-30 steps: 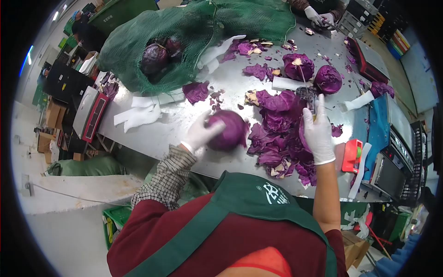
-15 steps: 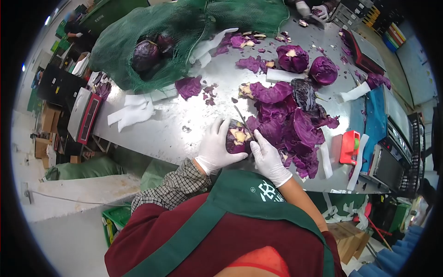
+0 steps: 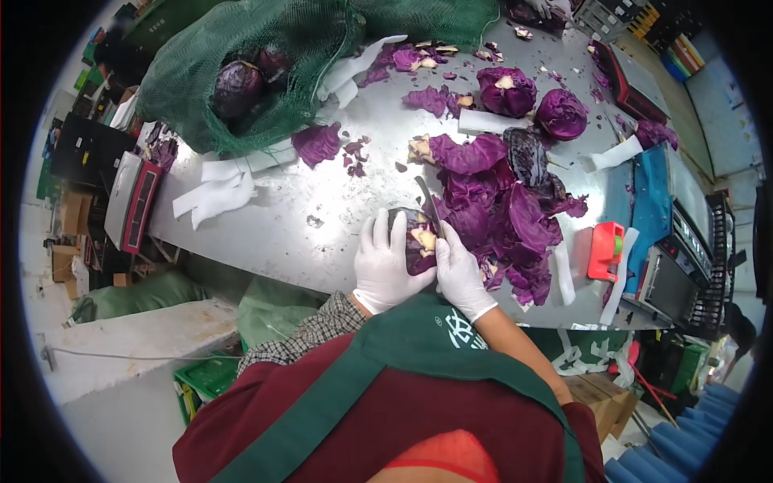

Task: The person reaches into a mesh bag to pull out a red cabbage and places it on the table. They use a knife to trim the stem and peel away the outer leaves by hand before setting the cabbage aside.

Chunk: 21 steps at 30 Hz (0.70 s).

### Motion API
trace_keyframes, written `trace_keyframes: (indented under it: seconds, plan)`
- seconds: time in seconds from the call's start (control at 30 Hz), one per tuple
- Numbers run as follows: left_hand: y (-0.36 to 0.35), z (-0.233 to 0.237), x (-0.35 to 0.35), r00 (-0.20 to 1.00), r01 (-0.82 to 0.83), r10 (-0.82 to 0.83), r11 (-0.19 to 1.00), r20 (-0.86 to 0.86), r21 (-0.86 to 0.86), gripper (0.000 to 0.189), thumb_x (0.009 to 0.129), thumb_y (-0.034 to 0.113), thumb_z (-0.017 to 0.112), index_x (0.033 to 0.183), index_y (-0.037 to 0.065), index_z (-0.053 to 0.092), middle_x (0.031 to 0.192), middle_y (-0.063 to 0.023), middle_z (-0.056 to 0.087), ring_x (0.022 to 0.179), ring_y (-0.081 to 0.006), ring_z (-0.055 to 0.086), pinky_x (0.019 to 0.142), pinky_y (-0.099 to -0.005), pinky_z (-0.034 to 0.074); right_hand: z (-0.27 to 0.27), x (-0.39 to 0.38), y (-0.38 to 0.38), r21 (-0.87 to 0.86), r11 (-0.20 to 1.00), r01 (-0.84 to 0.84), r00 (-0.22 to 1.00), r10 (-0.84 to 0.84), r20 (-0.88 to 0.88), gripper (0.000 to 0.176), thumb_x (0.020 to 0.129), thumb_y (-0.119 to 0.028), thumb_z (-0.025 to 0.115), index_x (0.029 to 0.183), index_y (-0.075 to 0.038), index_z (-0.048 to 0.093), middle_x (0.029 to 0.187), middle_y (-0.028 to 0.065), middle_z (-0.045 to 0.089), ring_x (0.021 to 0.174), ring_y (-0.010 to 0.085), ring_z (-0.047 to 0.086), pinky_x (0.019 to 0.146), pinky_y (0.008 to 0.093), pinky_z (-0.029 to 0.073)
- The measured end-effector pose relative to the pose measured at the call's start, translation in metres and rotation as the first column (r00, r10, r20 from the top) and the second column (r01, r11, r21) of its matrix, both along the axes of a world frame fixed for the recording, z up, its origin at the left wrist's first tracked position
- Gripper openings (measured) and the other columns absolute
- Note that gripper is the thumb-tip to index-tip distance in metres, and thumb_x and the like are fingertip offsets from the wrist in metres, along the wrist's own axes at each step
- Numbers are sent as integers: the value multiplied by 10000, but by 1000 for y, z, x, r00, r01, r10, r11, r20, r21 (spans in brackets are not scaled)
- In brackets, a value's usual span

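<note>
A red cabbage [image 3: 419, 251] rests on the metal table with its pale cut stem end facing up. My white-gloved left hand [image 3: 385, 267] is wrapped round its left side, fingers on top and thumb along the near side. My right hand [image 3: 459, 271], also gloved, grips a knife [image 3: 427, 198], its handle mostly hidden by the fingers. The dark, narrow blade lies along the right side of the stem and points away from me. Just right of the cabbage is a heap of loose purple leaves [image 3: 527, 229].
A green mesh sack [image 3: 241, 48] holding cabbages lies at the back left. Trimmed cabbages [image 3: 562, 114] sit behind the leaf heap. White foam strips [image 3: 216, 193], a red tape dispenser [image 3: 604, 251] and scales [image 3: 133, 201] stand around. Another person's gloved hand [image 3: 546, 8] shows at the far edge.
The knife blade has swung more upright and sits closer against the stem. The cabbage has turned slightly under my left hand. My head view has shifted a little.
</note>
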<state>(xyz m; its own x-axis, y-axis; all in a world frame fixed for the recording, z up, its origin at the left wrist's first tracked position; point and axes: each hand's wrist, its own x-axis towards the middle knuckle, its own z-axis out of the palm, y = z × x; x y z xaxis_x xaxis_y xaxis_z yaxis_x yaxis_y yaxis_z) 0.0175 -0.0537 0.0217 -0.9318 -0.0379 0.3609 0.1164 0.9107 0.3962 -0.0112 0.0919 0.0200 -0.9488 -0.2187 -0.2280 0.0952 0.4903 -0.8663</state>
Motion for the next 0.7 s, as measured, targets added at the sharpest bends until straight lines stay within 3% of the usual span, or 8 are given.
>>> trace_keyframes:
  seconds: [0.17,0.27,0.37,0.43,0.53,0.63,0.67,0.7]
  plan:
    - [-9,-4,10,998,56,-53,997,-45,55,971,585,440,805,1338,10,367,1287,-262,401,1131,-463,440,938,-513,417,-48,-35,32,50,993,108,955,-118,272,324,990,-249,393,1162,-6,521,900,215,637,842,348,641,759,406,494]
    - [-45,-25,23,996,70,-82,944,24,322,985,604,388,834,1352,-6,329,1309,-262,389,1200,-419,423,1001,-473,395,-36,-27,22,-241,966,92,978,-43,202,335,998,-258,424,1228,-17,456,900,137,609,522,157,530,502,280,432]
    - [-90,-17,22,967,18,-147,854,209,519,1005,632,351,847,1374,-40,293,1343,-264,358,1246,-368,415,1058,-425,351,-2,-17,-5,-261,964,46,996,-25,86,370,981,-226,487,1271,4,485,916,175,640,842,218,622,793,327,483]
    - [-99,-19,32,933,-147,-150,669,326,728,1031,664,355,833,1403,-64,249,1368,-263,335,1264,-366,400,1067,-416,336,8,-11,-11,-221,973,-72,997,65,-41,385,983,-228,484,1282,13,471,938,179,644,864,234,637,802,338,491]
    - [-83,-28,26,927,-311,65,682,369,662,958,731,360,794,1399,-82,269,1343,-242,391,1238,-315,439,1035,-382,379,17,-1,-18,-144,966,-215,935,161,-317,378,990,-222,475,1287,11,466,930,159,645,840,230,652,772,337,506]
    - [-87,-25,15,932,-330,-104,152,347,932,917,768,362,764,1403,-72,265,1313,-210,447,1158,-274,522,976,-327,435,26,-9,4,-479,858,188,974,-100,202,352,998,-210,464,1287,-9,460,897,113,628,649,173,640,598,286,515]
    - [-95,-18,13,911,-352,-196,88,362,932,718,837,274,690,1377,-40,338,1256,-158,512,1103,-214,549,944,-304,456,20,-18,21,-550,797,250,964,-153,216,308,996,-253,478,1179,-6,476,812,76,604,388,112,516,352,251,424]
    - [-97,-2,14,803,-582,-96,88,588,809,725,852,293,673,1382,-55,321,1265,-165,504,1048,-200,575,844,-294,515,21,-24,33,-558,776,294,955,-222,194,263,999,-264,467,1093,-19,489,784,59,583,377,115,505,329,252,407]
